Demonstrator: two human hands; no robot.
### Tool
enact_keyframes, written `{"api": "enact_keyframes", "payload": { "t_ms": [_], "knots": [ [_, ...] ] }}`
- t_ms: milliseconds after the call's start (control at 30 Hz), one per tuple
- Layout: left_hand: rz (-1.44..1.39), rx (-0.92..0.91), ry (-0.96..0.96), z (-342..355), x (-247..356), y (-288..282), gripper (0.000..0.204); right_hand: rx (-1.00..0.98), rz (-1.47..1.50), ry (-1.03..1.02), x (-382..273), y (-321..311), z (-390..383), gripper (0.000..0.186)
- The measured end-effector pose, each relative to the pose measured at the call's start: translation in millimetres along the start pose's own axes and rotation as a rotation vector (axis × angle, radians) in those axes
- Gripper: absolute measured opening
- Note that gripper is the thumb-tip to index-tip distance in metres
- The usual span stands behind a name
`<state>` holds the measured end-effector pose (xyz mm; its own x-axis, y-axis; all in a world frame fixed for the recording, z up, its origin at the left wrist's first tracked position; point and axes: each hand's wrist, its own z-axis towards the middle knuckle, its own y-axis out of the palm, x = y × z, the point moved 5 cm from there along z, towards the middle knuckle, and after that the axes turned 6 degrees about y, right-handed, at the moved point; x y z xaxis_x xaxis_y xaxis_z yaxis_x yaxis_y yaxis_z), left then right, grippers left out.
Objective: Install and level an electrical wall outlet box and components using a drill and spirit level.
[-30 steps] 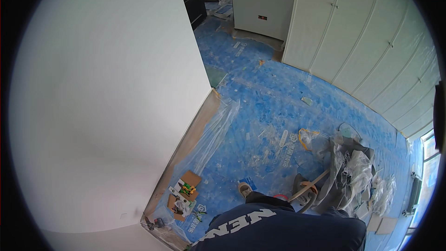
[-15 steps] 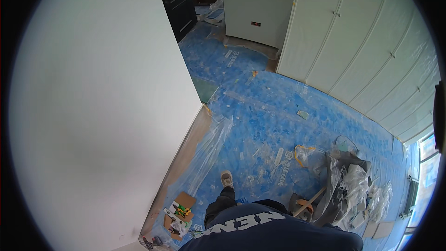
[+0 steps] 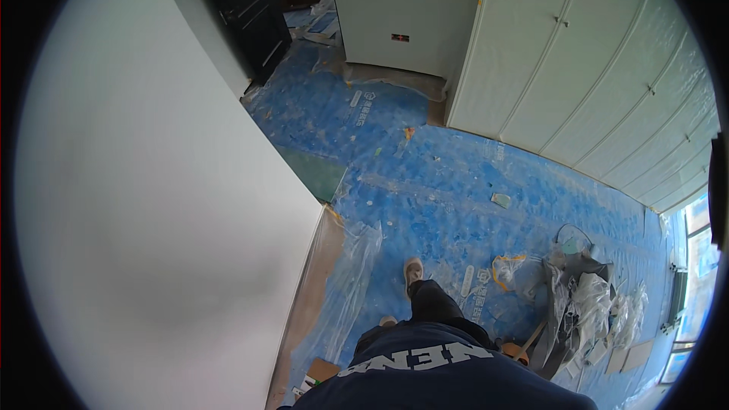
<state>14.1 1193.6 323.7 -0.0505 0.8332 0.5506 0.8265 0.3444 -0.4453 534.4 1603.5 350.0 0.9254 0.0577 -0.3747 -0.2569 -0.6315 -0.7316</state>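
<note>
Neither of my hands shows; both arms are hidden by or below my dark blue top [image 3: 456, 380] with white lettering. One light shoe [image 3: 413, 269] stands forward on the blue floor covering [image 3: 425, 220], and part of the other shoe [image 3: 388, 320] peeks out beside my dark trousers [image 3: 437, 300]. Close to my left side is a cardboard box [image 3: 322, 370], partly covered by my body. To my right lies a heap of grey sheeting and clear plastic [image 3: 588, 300], with a wooden handle [image 3: 533, 334] leaning near an orange-brown round object [image 3: 516, 352].
A white wall [image 3: 175, 220] rises on the left, its corner edged by loose clear film [image 3: 357, 258]. Ahead, a dark door [image 3: 247, 19] stands beside a doorway. Plastic-covered white cabinets [image 3: 577, 53] line the right, with a window [image 3: 695, 273] past them. A small scrap [image 3: 500, 200] lies on the floor.
I have stepped forward, the leading shoe now farther right. The wall corner sits lower in view, more of the dark door shows, and the box of tools at left is mostly out of sight.
</note>
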Motion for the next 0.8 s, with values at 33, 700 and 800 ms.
{"api": "enact_keyframes", "payload": {
  "t_ms": [33, 700, 800],
  "knots": [
    [0.012, -0.006, 0.006, 19.5, 21.8, -5.8, 0.030, 0.022, 0.003, 0.005, -5.5, -7.0, 16.7, 0.027],
    [-0.428, 0.363, -0.293, 190.3, 299.6, -42.2, 0.033, 0.167, 0.353, -0.376, -475.4, -312.9, 591.6, 0.029],
    [-0.497, 0.393, -0.307, 247.4, 335.7, -70.6, 0.033, 0.040, 0.191, -0.498, -541.7, -292.1, 620.1, 0.025]
  ]
}}
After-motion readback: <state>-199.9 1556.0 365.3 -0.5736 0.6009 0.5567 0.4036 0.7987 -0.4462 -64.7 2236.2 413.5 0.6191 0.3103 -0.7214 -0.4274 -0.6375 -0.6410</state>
